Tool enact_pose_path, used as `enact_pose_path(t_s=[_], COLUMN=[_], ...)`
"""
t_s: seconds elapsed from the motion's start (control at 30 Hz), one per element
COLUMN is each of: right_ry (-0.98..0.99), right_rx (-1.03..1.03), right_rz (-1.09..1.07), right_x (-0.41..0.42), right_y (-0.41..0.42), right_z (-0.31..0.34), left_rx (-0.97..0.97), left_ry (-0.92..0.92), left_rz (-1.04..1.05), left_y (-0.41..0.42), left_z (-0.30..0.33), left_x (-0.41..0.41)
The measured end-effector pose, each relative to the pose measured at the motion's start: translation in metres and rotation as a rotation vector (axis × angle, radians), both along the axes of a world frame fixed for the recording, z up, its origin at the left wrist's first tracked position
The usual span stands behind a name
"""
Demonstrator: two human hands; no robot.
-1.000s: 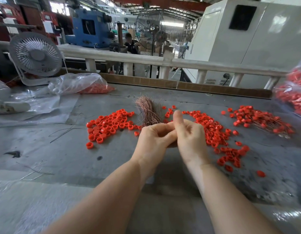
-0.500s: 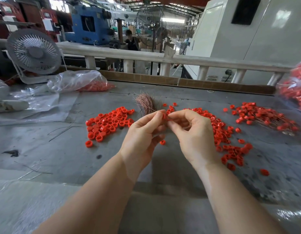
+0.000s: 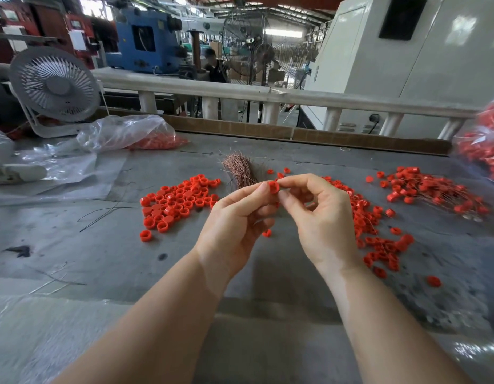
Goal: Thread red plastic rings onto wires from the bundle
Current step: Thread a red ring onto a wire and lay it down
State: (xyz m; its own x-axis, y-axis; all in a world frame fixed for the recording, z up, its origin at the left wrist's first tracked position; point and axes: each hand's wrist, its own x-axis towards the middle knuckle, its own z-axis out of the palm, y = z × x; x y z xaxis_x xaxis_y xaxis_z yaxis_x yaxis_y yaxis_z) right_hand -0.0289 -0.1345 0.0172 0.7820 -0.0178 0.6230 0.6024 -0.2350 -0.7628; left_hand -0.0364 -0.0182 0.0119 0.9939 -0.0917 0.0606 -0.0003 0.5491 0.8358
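Observation:
Between the fingertips of my left hand [image 3: 234, 217] and my right hand [image 3: 320, 217] sits one red plastic ring [image 3: 273, 186], pinched from both sides above the grey table [image 3: 101, 245]. A thin wire in my hands is too fine to make out. Behind my hands lies the copper-coloured wire bundle [image 3: 240, 169]. Loose red rings lie in a pile at the left [image 3: 179, 202] and in a strip at the right [image 3: 370, 225]. At the far right lie rings on wires [image 3: 434, 191].
A white desk fan [image 3: 54, 87] stands at the back left. Clear plastic bags with red rings lie at the back left [image 3: 129, 133] and at the right edge [image 3: 484, 145]. Loose dark wires [image 3: 101, 214] lie left of the pile. A white railing [image 3: 240, 92] runs behind the table.
My hands have opened out from a tight clasp and risen a little. A red ring now shows pinched between the fingertips of both hands.

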Motion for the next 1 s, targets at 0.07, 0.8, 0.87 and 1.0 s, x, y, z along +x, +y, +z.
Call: enact_pose_path(t_s=[0.07, 0.8, 0.87, 1.0], right_ry=[0.018, 0.281, 0.283, 0.289], right_rx=[0.019, 0.205, 0.201, 0.194], right_rz=[0.003, 0.197, 0.194, 0.193], right_x=[0.002, 0.0055, 0.0058, 0.0059], right_y=[-0.0014, -0.0024, -0.0023, -0.002], right_z=[-0.0001, -0.0043, -0.0042, -0.0042], left_rx=[0.012, 0.079, 0.082, 0.084], left_ry=[-0.009, -0.022, -0.02, -0.022], left_rz=[-0.012, 0.085, 0.087, 0.089], left_y=[0.0003, -0.001, -0.0009, -0.0001], left_z=[-0.0001, -0.0003, -0.0001, -0.0005], left_x=[0.0001, -0.0032, -0.003, -0.0028])
